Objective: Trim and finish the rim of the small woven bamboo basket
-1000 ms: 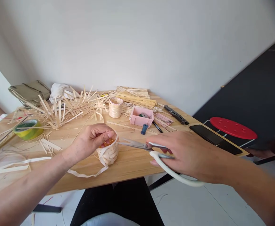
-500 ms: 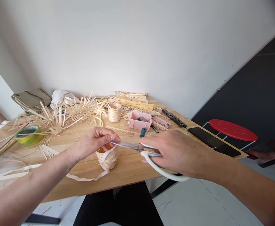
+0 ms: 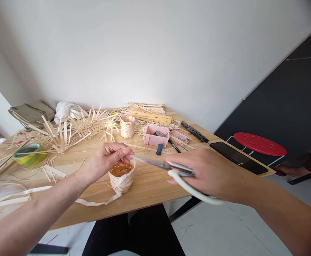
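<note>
My left hand point(image 3: 114, 154) is pinched closed just above the rim of a small woven basket point(image 3: 121, 185); whatever lies between the fingertips is too fine to make out. A white ribbon point(image 3: 95, 203) runs along the basket's rim, down its front and off to the left across the table. In my right hand point(image 3: 207, 174) is a pair of white-handled scissors point(image 3: 157, 163), fingers wrapped round the handles. Their blades point left, with the tips close to my left fingertips. A blue thread spool point(image 3: 159, 149) stands upright behind the scissors.
Loose wooden strips point(image 3: 72, 128) are heaped at the back left, near a roll of tape point(image 3: 29, 155). Another woven basket point(image 3: 127, 127), a pink box point(image 3: 156, 136) and a black phone point(image 3: 237, 157) are on the table point(image 3: 150, 195). A red stool point(image 3: 259, 144) stands at right.
The scissors have drawn back to the right, away from my left fingertips. More of the basket's inside and the whole spool now show. My left hand stays pinched above the basket.
</note>
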`<state>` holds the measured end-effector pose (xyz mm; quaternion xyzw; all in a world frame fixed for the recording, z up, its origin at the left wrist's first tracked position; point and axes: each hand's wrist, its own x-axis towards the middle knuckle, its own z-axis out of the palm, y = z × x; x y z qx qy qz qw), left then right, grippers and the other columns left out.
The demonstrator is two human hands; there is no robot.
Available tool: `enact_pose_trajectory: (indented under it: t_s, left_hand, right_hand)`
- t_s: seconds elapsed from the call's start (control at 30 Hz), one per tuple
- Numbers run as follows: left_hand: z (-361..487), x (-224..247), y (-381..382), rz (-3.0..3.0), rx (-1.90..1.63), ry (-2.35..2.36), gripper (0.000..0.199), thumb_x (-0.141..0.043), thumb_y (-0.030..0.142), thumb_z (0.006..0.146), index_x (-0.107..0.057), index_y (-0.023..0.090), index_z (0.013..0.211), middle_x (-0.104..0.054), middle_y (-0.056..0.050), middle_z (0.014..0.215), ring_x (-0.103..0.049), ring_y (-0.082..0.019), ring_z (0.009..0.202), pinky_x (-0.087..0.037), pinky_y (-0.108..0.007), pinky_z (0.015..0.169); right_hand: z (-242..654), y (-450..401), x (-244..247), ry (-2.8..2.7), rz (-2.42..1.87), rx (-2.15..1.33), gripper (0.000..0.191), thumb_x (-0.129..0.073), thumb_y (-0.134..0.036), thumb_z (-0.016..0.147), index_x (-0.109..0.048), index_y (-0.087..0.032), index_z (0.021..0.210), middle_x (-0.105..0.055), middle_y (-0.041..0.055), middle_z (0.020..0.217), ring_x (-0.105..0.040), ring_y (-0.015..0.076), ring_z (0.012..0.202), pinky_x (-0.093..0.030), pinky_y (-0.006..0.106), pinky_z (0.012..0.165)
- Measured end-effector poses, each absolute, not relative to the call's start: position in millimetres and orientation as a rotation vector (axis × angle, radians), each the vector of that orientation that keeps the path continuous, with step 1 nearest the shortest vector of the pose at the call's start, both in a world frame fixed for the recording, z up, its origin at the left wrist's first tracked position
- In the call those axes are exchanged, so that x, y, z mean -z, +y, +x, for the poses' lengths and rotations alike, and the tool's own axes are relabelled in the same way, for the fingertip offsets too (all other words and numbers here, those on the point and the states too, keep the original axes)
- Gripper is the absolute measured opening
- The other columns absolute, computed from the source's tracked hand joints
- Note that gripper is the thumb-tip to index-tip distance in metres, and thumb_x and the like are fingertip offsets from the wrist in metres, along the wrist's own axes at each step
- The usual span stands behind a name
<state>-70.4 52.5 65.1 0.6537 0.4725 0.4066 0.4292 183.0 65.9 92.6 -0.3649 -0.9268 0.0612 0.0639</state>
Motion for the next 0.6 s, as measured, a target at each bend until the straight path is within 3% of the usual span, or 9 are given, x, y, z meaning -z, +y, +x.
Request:
enact_pose_trajectory:
  t_s: [0.1, 0.27, 0.4, 0.47, 0.53, 0.6]
  left_hand:
    - [-71, -65, 50, 1.637, -1.146, 1.187, 0.034, -0.059, 0.045, 0.077, -0.069, 0.013, 0.072, -0.067, -0.005, 0.074, -0.06, -0.014, 0.069, -0.05, -0.023, 0.063]
    - [-70, -70, 44, 1.593, -1.293, 1.135, 0.026, -0.059, 0.037, 0.08, -0.07, 0.014, 0.075, -0.066, -0.005, 0.074, -0.059, -0.013, 0.072, -0.048, -0.021, 0.062]
    - [-70, -79, 28, 1.677, -1.328, 1.069, 0.022, -0.056, 0.034, 0.083, -0.07, 0.017, 0.079, -0.061, -0.002, 0.068, -0.055, -0.011, 0.063, -0.046, -0.018, 0.053]
    - [-74, -80, 18, 1.747, -1.18, 1.081, 0.023, -0.055, 0.035, 0.084, -0.07, 0.019, 0.078, -0.061, -0.003, 0.066, -0.056, -0.012, 0.061, -0.044, -0.017, 0.046]
    - [-80, -76, 8, 1.815, -0.962, 1.129, 0.026, -0.052, 0.037, 0.085, -0.071, 0.02, 0.077, -0.063, -0.006, 0.07, -0.062, -0.017, 0.072, -0.043, -0.017, 0.042]
    - [-85, -67, -2, 1.922, -0.801, 1.189, 0.027, -0.049, 0.035, 0.087, -0.071, 0.021, 0.079, -0.065, -0.008, 0.073, -0.061, -0.024, 0.097, -0.046, -0.016, 0.045]
  right_hand:
    - [202, 72, -79, -2.717, -1.294, -0.342, 0.016, -0.052, -0.036, 0.082, -0.058, -0.021, 0.079, -0.056, -0.0023, 0.062, -0.048, 0.0142, 0.057, -0.03, 0.023, 0.051]
    - [213, 93, -34, -2.697, -1.566, -0.296, 0.017, -0.05, -0.025, 0.079, -0.064, -0.021, 0.087, -0.066, 0.0043, 0.084, -0.059, 0.0227, 0.077, -0.038, 0.027, 0.059]
    - [204, 101, -17, -2.743, -1.474, -0.311, 0.029, -0.041, -0.021, 0.082, -0.063, -0.019, 0.101, -0.065, 0.0086, 0.102, -0.059, 0.0245, 0.092, -0.042, 0.032, 0.071]
    - [198, 102, -14, -2.754, -1.445, -0.295, 0.028, -0.041, -0.02, 0.081, -0.063, -0.018, 0.1, -0.066, 0.0091, 0.099, -0.059, 0.0239, 0.091, -0.042, 0.031, 0.071]
    - [193, 102, -11, -2.765, -1.445, -0.272, 0.026, -0.042, -0.018, 0.08, -0.063, -0.016, 0.094, -0.067, 0.009, 0.092, -0.059, 0.0227, 0.086, -0.041, 0.029, 0.068]
    - [190, 102, -10, -2.765, -1.436, -0.252, 0.024, -0.042, -0.016, 0.079, -0.063, -0.016, 0.09, -0.067, 0.0085, 0.088, -0.059, 0.0213, 0.082, -0.04, 0.028, 0.066]
